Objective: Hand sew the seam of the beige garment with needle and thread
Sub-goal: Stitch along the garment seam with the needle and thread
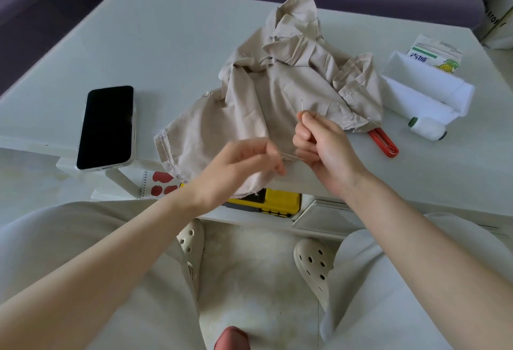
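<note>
garment [280,86]: matt beige cloth | phone [107,127]: glossy black screen | table [166,44]: smooth white | needle [302,104]: thin metal

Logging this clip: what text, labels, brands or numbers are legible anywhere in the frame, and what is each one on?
"古城", or so the blue characters seem to read: on the white carton with the pineapple picture.
Smaller print on that carton: too small to read.
Dark vertical letters on the box at the right edge: cut off and blurred, not readable.
Phone: screen dark, no text.
</note>
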Motion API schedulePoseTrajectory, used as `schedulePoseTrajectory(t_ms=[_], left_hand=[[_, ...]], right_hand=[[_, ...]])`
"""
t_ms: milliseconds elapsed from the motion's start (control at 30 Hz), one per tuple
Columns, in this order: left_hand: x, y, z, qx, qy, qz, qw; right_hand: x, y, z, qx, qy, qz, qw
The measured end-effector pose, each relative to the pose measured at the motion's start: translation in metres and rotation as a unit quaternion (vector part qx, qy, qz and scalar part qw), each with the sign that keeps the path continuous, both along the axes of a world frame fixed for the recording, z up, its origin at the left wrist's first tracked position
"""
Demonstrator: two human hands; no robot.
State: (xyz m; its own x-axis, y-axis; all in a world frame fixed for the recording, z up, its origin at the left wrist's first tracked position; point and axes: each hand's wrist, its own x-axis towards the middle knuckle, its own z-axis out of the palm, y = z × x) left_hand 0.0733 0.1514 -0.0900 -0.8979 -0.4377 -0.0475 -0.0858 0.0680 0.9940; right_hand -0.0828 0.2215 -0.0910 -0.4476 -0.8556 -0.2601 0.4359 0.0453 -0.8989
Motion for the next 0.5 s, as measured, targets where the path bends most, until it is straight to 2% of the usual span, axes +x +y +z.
schedulePoseTrajectory(t_ms=[100,167,367,500], left_hand=[[-0.001,-0.008,0.001,0.063,0.065,0.065,0.994],[-0.001,-0.014,0.003,0.131,0.105,0.098,0.981],[0.005,-0.027,0.011,0.275,0.192,0.188,0.923],[0.006,-0.030,0.016,0.316,0.200,0.243,0.895]], right_hand=[[0.000,0.002,-0.007,0.066,0.161,0.007,0.985],[0.002,0.002,-0.010,0.101,0.221,0.011,0.970],[0.002,0.008,-0.017,0.124,0.289,0.103,0.944],[-0.002,0.009,-0.023,0.134,0.301,0.085,0.940]])
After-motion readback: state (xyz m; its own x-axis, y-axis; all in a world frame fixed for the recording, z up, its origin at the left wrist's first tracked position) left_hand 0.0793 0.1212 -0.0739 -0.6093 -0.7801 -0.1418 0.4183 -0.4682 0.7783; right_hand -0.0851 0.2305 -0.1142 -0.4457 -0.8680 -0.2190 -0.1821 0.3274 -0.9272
